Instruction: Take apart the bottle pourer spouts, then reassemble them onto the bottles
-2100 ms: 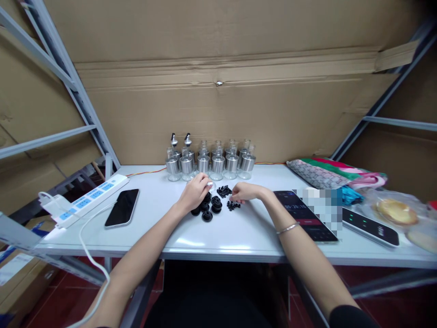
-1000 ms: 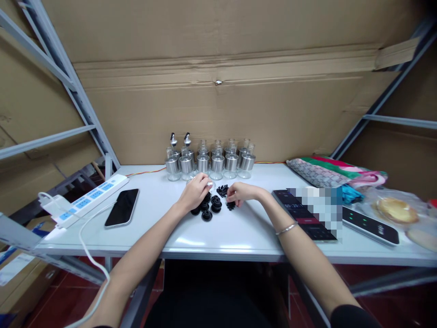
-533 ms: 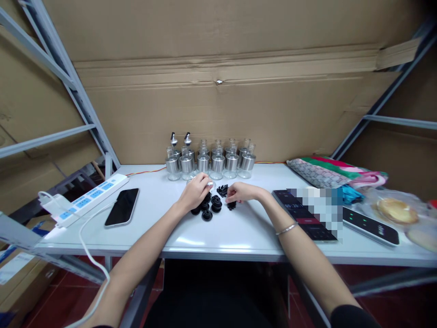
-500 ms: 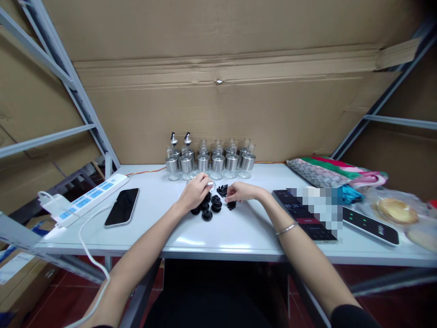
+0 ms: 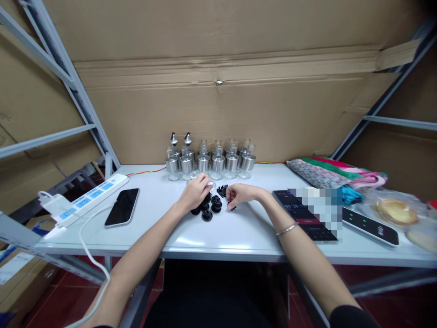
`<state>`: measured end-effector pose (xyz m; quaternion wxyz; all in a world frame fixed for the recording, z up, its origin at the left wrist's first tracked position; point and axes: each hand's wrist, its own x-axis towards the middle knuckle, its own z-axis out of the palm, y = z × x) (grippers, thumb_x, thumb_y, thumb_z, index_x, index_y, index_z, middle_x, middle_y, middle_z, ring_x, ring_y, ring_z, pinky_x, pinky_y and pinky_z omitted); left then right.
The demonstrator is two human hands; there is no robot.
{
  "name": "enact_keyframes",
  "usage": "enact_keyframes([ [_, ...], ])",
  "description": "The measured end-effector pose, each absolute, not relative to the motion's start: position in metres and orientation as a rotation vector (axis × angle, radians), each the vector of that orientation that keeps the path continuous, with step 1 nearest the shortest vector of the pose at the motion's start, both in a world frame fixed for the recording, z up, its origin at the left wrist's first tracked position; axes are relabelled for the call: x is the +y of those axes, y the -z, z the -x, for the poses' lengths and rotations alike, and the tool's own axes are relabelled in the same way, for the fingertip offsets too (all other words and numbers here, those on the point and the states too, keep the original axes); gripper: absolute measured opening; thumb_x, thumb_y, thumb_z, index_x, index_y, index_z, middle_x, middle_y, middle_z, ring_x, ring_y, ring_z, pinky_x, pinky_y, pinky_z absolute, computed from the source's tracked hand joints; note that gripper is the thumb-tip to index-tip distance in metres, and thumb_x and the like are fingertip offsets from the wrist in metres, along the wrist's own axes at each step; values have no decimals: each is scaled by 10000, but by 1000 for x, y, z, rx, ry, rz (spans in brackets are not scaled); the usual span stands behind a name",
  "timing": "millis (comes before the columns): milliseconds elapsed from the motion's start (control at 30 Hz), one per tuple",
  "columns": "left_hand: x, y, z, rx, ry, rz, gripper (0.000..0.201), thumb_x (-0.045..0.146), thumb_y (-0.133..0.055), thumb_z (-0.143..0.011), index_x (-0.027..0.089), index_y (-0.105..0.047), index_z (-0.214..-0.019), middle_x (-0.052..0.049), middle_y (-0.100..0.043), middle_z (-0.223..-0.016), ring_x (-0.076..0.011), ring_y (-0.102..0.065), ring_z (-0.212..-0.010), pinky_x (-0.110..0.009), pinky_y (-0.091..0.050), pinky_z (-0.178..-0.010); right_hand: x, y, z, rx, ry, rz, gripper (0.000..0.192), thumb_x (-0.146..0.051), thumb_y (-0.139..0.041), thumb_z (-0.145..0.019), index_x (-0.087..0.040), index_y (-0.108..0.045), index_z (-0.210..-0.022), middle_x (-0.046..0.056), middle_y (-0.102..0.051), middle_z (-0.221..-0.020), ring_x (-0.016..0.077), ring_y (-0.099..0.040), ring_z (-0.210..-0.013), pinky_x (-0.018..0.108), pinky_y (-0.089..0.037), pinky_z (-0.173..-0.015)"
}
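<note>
While both arms are reaching over the near edge of the desk (image 5: 150,196), the left hand (image 5: 194,193) is curling its fingers around a small white piece (image 5: 210,183), gripping it so that one end is showing past the fingertips. The right hand (image 5: 241,193) is holding its fingers bent and close together over a little heap of black bits (image 5: 232,208); from where I'm standing, I can't tell whether it is pinching one or only touching them.

The left forearm is slanting across the left half of the desk, the back of its hand facing up. The right forearm is crossing the near edge farther right, a bangle (image 5: 287,228) circling it, and the right hand is pointing toward the left edge.

The white piece is sitting near the middle of the desk, its visible end pointing toward the right edge; its full length is hiding in the grip. Tubes (image 5: 221,190) are lying between the hands, their long axes running different ways. Discs (image 5: 216,203) are clustering on the near side of the left hand, some partly hidden. Along the far edge, bottles (image 5: 218,164) are standing upright.
</note>
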<state>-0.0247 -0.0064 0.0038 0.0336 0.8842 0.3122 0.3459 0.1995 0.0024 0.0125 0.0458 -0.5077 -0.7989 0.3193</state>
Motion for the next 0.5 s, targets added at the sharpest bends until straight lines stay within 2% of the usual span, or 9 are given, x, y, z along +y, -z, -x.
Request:
enact_keyframes([
  [167,-7,-3,24,849,-1120,-2628,247,337,-393,-934,176,-579,-954,-61,-534,-970,-171,-525,-926,-304,-426,-851,-3,-20,-188,-2184,-865,1252,417,-560,-618,-672,-172,-469,-638,-52,-429,-566,82,-362,-546,230,-282,-520],
  [233,-7,-3,24,778,-1184,-2558,274,371,-396,-932,180,-587,-974,-59,-529,-979,-168,-525,-945,-305,-422,-875,-7,-22,-178,-2046,-875,1134,412,-561,-592,-708,-171,-473,-646,-54,-419,-559,79,-359,-533,229,-283,-516],
  [400,-6,-1,23,699,-1377,-2337,371,456,-348,-934,196,-556,-1098,-76,-492,-1110,-172,-511,-1060,-311,-408,-946,-17,-21,-151,-1825,-1110,886,402,-549,-562,-750,-159,-584,-845,-5,-554,-667,116,-511,-609,251,-381,-565],
  [500,-4,1,23,672,-1420,-2296,419,482,-295,-940,206,-516,-1165,-81,-483,-1169,-178,-480,-1127,-322,-379,-996,-20,-18,-143,-1684,-1320,778,387,-527,-611,-723,-171,-583,-874,15,-601,-745,144,-585,-705,267,-432,-621],
])
